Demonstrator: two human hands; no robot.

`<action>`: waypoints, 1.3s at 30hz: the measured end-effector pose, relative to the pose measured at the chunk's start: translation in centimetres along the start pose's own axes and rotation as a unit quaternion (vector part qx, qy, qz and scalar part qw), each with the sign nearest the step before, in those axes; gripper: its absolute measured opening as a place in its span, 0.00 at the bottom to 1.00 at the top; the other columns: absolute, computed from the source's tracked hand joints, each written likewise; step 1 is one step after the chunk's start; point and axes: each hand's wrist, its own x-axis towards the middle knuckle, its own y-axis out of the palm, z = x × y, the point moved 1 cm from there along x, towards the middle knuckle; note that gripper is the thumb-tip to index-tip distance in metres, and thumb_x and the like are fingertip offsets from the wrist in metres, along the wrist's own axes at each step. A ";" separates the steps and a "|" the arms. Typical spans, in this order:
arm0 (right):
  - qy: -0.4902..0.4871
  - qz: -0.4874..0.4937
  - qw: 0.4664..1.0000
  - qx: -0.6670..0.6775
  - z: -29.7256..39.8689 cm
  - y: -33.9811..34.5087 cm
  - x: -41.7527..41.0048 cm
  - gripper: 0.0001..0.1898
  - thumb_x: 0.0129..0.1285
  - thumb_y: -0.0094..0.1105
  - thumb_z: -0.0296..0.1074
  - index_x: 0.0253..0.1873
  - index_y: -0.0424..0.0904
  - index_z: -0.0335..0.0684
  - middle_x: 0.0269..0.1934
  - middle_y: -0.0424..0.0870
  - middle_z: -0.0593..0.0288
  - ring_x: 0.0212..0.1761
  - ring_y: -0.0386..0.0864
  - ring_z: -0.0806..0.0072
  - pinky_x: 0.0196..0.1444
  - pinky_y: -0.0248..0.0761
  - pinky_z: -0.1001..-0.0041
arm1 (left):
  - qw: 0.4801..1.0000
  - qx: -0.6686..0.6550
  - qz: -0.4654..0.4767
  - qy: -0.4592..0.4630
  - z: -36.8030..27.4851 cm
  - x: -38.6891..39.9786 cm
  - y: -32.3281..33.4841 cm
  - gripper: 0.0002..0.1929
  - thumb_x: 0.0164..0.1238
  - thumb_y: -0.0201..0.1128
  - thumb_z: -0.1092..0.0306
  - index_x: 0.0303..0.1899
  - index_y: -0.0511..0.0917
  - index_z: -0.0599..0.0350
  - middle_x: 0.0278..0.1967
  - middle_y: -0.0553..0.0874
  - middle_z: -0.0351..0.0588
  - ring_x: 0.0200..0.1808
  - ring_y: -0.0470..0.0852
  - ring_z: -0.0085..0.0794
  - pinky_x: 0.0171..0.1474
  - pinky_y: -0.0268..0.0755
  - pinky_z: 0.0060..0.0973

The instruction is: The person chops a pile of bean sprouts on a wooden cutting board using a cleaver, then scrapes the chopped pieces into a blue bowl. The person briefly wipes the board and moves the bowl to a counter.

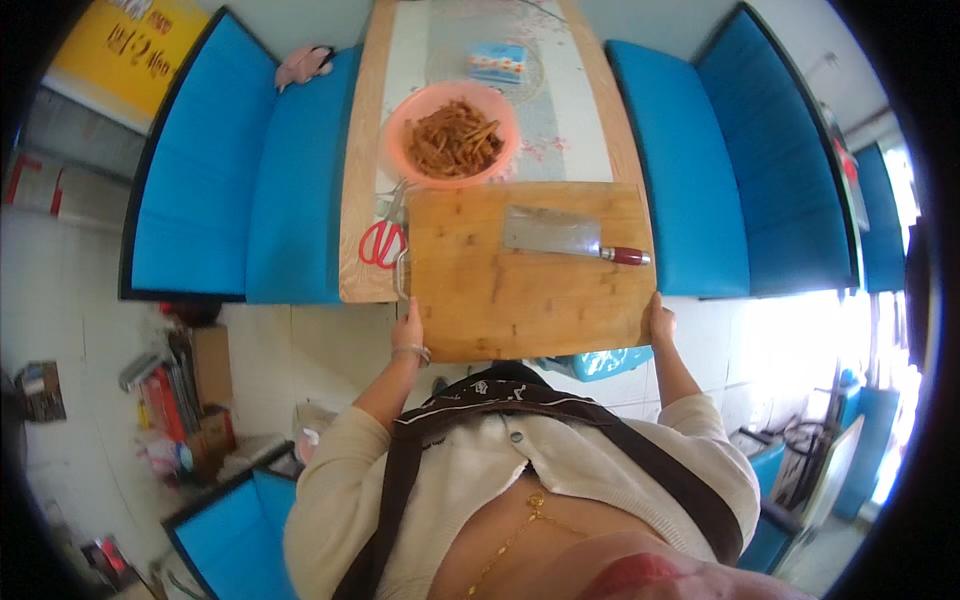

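A wooden cutting board (457, 292) lies before me, its near part reaching out past the table's front edge. My left hand (408, 330) grips its left side near the front corner, below a metal handle (402, 274). On the right side, my right hand (661, 321) holds the opposite edge. A cleaver (555, 231) with a dark red handle rests flat on the board, handle towards the right. Red-handled scissors (384, 241) lie beside the board's left edge, their blades partly hidden. Just beyond stands a pink plastic bowl (397, 150) heaped with brown strip-like food (456, 141).
The table (360, 172) stands between two blue padded benches (292, 187) (682, 180). A blue patterned packet (497, 63) sits farther back on the tabletop. A pink item (303, 66) lies on the left bench. Under the board shows a turquoise stool (611, 364).
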 end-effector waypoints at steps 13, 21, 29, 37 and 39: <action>-0.172 0.243 0.952 0.077 13.3 4.6 6.3 0.24 0.66 0.47 0.48 0.55 0.68 0.32 0.47 0.77 0.49 0.46 0.76 0.62 0.47 0.71 0.67 | 0.957 0.073 -0.058 0.273 -3.5 -4.7 -0.2 0.34 0.60 0.49 0.40 0.55 0.69 0.62 0.48 0.78 0.59 0.49 0.78 0.46 0.53 0.69 0.36; -0.429 0.431 0.774 -0.178 27.9 23.4 -20.1 0.19 0.67 0.46 0.42 0.52 0.71 0.33 0.45 0.78 0.51 0.45 0.76 0.65 0.46 0.71 0.69 | 0.969 -0.107 -0.215 0.061 19.4 -19.6 -16.9 0.29 0.56 0.53 0.37 0.31 0.75 0.61 0.25 0.81 0.52 0.29 0.79 0.40 0.33 0.69 0.34; -0.607 0.573 0.437 -0.335 13.7 35.2 -62.6 0.14 0.67 0.45 0.37 0.50 0.73 0.33 0.43 0.79 0.53 0.44 0.76 0.69 0.45 0.71 0.72 | 0.496 -0.473 -0.703 -0.191 51.4 -44.3 -18.1 0.22 0.64 0.50 0.48 0.44 0.77 0.58 0.43 0.82 0.54 0.47 0.79 0.43 0.49 0.70 0.34; -0.571 0.736 -0.288 -0.221 -28.5 25.4 -89.3 0.16 0.64 0.51 0.35 0.54 0.71 0.33 0.43 0.79 0.52 0.44 0.77 0.69 0.44 0.71 0.71 | 0.142 -0.677 -0.716 -0.096 51.1 -51.6 -5.7 0.13 0.67 0.51 0.61 0.39 0.75 0.61 0.34 0.83 0.48 0.34 0.81 0.30 0.33 0.71 0.22; -0.621 0.646 -0.418 -0.145 -38.5 21.7 -90.2 0.19 0.62 0.52 0.36 0.56 0.70 0.35 0.51 0.75 0.48 0.52 0.73 0.56 0.53 0.68 0.66 | 0.003 -0.723 -0.685 -0.095 48.6 -50.4 -4.3 0.12 0.67 0.51 0.61 0.40 0.75 0.61 0.34 0.83 0.50 0.34 0.82 0.33 0.33 0.73 0.24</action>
